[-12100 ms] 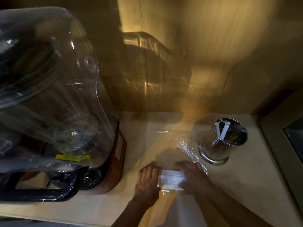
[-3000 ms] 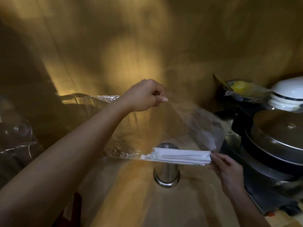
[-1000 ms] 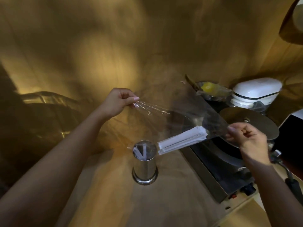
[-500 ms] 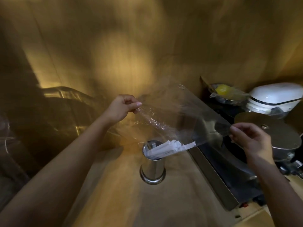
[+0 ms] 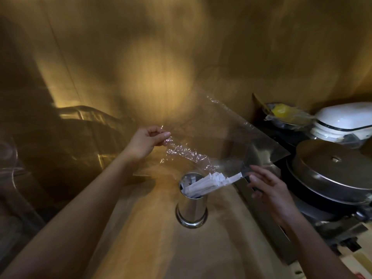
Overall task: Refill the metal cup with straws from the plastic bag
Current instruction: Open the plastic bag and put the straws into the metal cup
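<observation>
The left hand [image 5: 144,142] pinches a crinkled corner of the clear plastic bag [image 5: 217,143], held up over the counter [image 5: 145,238]. Below it the metal cup [image 5: 192,206] stands upright, white wrapped straws [image 5: 209,183] leaning out rightward. The right hand [image 5: 269,192] hovers beside their tips, fingers loosely spread.
</observation>
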The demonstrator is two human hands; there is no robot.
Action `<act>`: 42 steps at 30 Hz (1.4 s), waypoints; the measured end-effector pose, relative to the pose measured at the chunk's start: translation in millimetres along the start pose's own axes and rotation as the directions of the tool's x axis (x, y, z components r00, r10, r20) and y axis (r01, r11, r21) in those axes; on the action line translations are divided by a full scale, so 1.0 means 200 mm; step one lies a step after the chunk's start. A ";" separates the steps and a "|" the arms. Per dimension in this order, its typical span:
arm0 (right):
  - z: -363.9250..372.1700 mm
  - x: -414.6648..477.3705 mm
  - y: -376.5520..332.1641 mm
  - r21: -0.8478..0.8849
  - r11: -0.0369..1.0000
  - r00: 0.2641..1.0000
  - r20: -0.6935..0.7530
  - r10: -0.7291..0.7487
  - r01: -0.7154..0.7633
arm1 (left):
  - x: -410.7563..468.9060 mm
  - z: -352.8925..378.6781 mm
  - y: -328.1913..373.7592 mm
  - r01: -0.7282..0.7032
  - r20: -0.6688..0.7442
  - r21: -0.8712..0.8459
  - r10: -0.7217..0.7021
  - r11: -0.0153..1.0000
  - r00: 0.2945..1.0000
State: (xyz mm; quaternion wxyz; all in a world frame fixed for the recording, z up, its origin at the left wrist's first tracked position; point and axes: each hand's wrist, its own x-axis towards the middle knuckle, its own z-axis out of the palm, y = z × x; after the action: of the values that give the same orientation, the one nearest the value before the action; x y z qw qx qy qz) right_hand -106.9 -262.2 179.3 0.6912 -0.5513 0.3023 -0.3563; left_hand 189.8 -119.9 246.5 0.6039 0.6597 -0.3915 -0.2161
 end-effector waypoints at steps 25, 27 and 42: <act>0.52 0.29 -0.30 -0.427 0.861 0.948 0.271 -0.169 0.276 | -0.25 -0.30 -0.47 0.250 -0.164 -0.482 -0.366 0.840 0.916; 0.54 0.30 -0.30 -0.435 0.851 0.942 0.283 -0.181 0.294 | -0.27 -0.31 -0.48 0.261 -0.149 -0.528 -0.391 0.808 0.908; 0.48 0.30 -0.36 -0.370 0.849 0.925 0.198 -0.325 0.378 | -0.21 -0.25 -0.34 0.068 -0.255 -0.502 -0.222 0.862 0.941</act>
State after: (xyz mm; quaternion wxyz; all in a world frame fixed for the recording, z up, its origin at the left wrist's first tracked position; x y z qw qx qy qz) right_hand -5.6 -269.0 267.6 0.5042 -0.7487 0.2177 -0.3713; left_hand 220.5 -58.7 182.8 0.7849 0.5396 -0.1756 -0.2488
